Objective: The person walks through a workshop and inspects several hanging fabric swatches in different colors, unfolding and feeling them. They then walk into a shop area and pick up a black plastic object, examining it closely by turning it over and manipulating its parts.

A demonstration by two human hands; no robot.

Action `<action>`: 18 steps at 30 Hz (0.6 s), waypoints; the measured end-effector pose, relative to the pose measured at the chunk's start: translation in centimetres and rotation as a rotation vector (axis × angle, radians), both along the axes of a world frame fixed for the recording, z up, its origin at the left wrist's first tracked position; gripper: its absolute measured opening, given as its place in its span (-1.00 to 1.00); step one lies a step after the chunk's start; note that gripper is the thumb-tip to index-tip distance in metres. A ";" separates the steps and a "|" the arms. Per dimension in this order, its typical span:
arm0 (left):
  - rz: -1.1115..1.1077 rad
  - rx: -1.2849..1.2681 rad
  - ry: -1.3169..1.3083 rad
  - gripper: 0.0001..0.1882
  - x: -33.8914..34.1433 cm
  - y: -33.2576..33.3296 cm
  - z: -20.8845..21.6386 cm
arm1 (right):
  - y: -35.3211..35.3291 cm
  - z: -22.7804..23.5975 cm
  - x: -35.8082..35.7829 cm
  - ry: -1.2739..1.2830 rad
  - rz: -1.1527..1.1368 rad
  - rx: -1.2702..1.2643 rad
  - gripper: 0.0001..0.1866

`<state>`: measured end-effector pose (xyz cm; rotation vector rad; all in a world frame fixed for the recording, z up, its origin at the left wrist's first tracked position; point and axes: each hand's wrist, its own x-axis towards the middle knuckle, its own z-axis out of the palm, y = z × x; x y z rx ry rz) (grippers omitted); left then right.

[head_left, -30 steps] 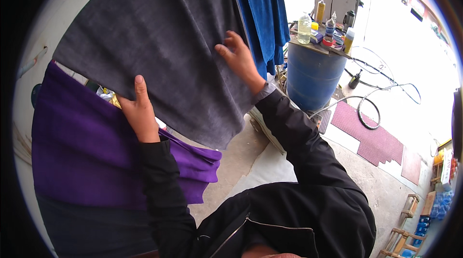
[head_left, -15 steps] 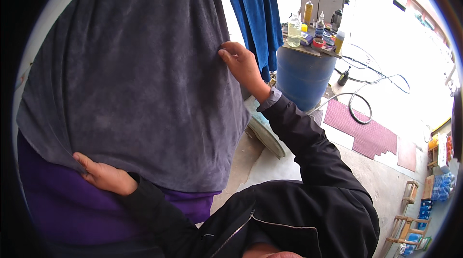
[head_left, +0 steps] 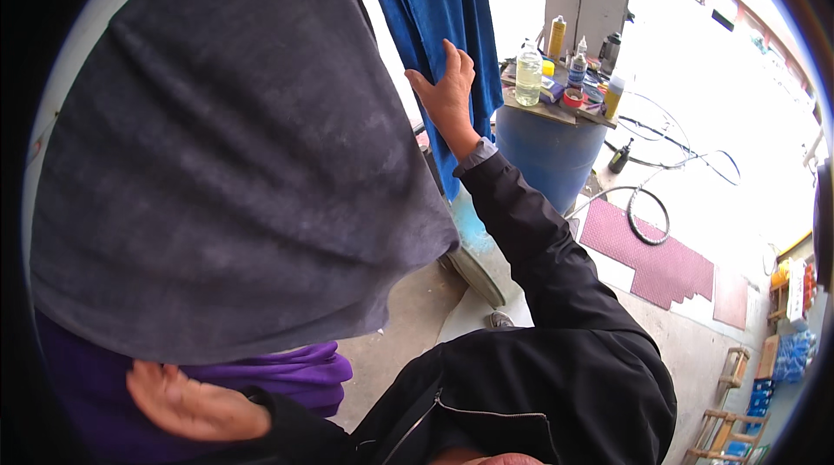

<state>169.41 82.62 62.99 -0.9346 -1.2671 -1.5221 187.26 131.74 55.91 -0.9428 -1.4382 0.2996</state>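
A large grey cloth [head_left: 234, 161] hangs in front of me, with a purple cloth [head_left: 287, 376] showing below its lower edge. My left hand [head_left: 200, 404] is at that lower edge, over the purple cloth. Its fingertips are blurred and partly hidden by the grey hem, so its grip cannot be made out. Beyond the grey cloth's right edge, my right hand [head_left: 450, 100] is raised with fingers spread and nothing in them. It is in front of a hanging blue cloth [head_left: 473, 22]; whether it touches that cloth is unclear.
A blue drum [head_left: 547, 148] at the right carries a board with a clear bottle [head_left: 528, 74], a yellow tube [head_left: 556, 35] and a red tape roll [head_left: 572, 98]. On the floor lie a black hose [head_left: 638, 213] and red mats [head_left: 660, 257]. Wooden stools [head_left: 721, 435] stand at far right.
My right hand has let go of the grey cloth's edge, opened, and risen toward the blue cloth. My left hand has moved lower. The grey cloth now hangs with different folds.
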 end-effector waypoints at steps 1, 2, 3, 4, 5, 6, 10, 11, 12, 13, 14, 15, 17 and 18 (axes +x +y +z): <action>0.087 0.178 0.102 -0.62 0.8 0.7 0.3 | 0.8 -0.2 -0.2 -0.001 -0.001 0.007 -0.14; -0.051 0.337 0.328 -0.67 1.6 2.0 0.8 | 2.0 -0.3 0.1 -0.005 0.030 0.027 -0.23; -0.056 0.367 0.530 -0.72 2.4 3.3 1.6 | 3.2 -0.3 0.6 -0.010 0.059 0.061 -0.31; -0.125 0.226 0.608 -0.75 3.8 4.6 1.8 | 4.0 -0.2 0.9 -0.026 0.077 0.071 -0.40; -0.183 0.075 0.706 -0.79 5.5 6.3 1.7 | 4.7 -0.2 1.3 0.025 0.138 0.093 -0.48; -0.144 -0.001 0.592 -0.89 7.5 8.8 0.8 | 5.1 -0.2 1.7 0.064 0.187 0.092 -0.56; -0.658 -0.478 0.252 -0.79 11.9 18.9 -0.2 | 4.7 0.4 4.0 0.171 0.364 0.141 -0.75; -0.700 -0.533 0.053 -0.78 12.5 21.7 -0.8 | 4.2 0.7 4.7 0.184 0.427 0.098 -0.77; -0.779 -0.614 -0.079 -0.76 13.1 24.1 -1.4 | 3.9 1.2 5.4 0.134 0.411 0.170 -0.75; -0.883 -0.668 -0.234 -0.71 13.5 26.5 -2.0 | 3.5 1.5 6.3 0.123 0.486 0.205 -0.72; -0.989 -0.704 -0.306 -0.63 13.9 28.9 -2.7 | 3.0 1.8 7.4 0.081 0.524 0.249 -0.72; -1.040 -0.734 -0.317 -0.52 14.1 31.1 -3.3 | 2.6 2.1 8.3 0.039 0.564 0.295 -0.72; -0.972 -0.871 -0.337 -0.12 14.6 35.0 -4.4 | 2.1 3.1 9.7 -0.007 0.637 0.367 -0.71; -0.960 -0.857 -0.269 -0.06 15.2 36.6 -5.0 | 2.0 3.5 10.3 -0.025 0.685 0.388 -0.72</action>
